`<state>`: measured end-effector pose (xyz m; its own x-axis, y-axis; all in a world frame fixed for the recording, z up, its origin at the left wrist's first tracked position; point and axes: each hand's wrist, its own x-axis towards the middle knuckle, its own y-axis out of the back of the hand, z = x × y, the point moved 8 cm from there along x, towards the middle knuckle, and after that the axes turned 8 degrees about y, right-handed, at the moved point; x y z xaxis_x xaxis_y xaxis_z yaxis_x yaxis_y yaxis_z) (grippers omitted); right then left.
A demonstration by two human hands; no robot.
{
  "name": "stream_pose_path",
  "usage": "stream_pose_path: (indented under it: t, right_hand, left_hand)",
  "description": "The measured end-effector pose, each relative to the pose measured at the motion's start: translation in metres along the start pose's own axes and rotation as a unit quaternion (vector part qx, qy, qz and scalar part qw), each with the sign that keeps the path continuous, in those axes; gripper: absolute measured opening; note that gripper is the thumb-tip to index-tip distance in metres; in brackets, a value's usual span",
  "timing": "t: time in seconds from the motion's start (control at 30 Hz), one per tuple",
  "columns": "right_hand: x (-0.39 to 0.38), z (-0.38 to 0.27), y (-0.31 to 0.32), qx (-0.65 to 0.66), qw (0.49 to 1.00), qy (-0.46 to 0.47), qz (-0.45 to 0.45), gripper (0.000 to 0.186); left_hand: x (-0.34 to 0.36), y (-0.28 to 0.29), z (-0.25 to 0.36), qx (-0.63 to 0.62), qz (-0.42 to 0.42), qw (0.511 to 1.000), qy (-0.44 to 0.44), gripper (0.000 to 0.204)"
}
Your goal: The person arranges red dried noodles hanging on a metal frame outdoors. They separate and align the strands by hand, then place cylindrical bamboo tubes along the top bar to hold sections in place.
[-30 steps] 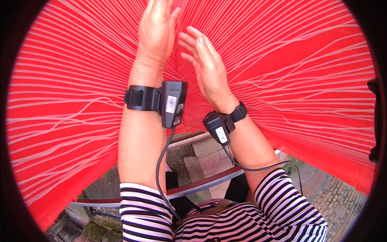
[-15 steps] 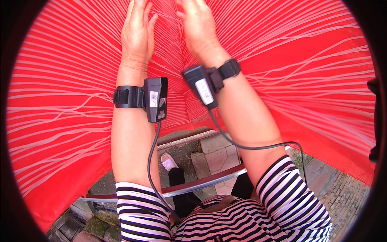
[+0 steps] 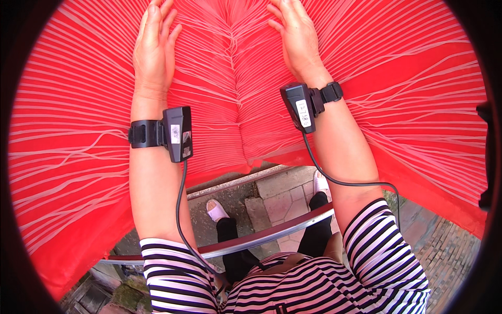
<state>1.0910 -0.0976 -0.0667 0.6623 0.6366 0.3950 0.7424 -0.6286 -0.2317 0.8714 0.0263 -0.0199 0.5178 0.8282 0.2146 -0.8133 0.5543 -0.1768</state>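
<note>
A large red sheet stretches across the view in front of me. Long thin pale strands lie over it, fanning out left and right from a middle line where they bunch. My left hand is over the strands left of that line, thumb side inward, fingers stretched and slightly apart. On the other side, my right hand is also open, its palm turned toward the left one. Neither hand grips anything. Whether they touch the strands, I cannot tell. Some fingertips reach the top edge.
Each wrist wears a strapped black device with a cable. A metal-edged rail curves in front of my body below the sheet's near edge. Under it are paving slabs and my feet in light slippers; bricks lie lower right.
My hands have moved apart, the left one leftward and the right one rightward. More of the bunched middle line shows between them.
</note>
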Motion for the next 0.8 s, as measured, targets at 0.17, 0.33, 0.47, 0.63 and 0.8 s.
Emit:
stream_pose_path:
  t: [0.17, 0.33, 0.47, 0.63, 0.8]
  right_hand:
    - [0.0, -0.001, 0.01, 0.014, 1.0, 0.004, -0.007, 0.061]
    - [0.005, -0.008, 0.027, 0.01, 1.0, 0.0, 0.001, 0.06]
    - [0.007, -0.011, 0.035, 0.013, 1.0, 0.005, 0.006, 0.059]
    - [0.007, -0.012, 0.042, 0.013, 1.0, 0.008, 0.007, 0.058]
    - [0.006, -0.012, 0.046, 0.009, 1.0, 0.004, 0.008, 0.06]
  left_hand:
    - [-0.003, 0.001, 0.007, 0.049, 0.0, 0.999, -0.005, 0.058]
    - [0.002, 0.006, 0.009, 0.048, 0.006, 0.999, 0.001, 0.057]
    - [0.004, 0.015, 0.008, 0.056, 0.004, 0.998, -0.01, 0.057]
    - [0.005, 0.022, 0.006, 0.053, -0.01, 0.998, -0.012, 0.057]
    - [0.002, 0.027, 0.004, 0.056, -0.01, 0.998, -0.01, 0.057]
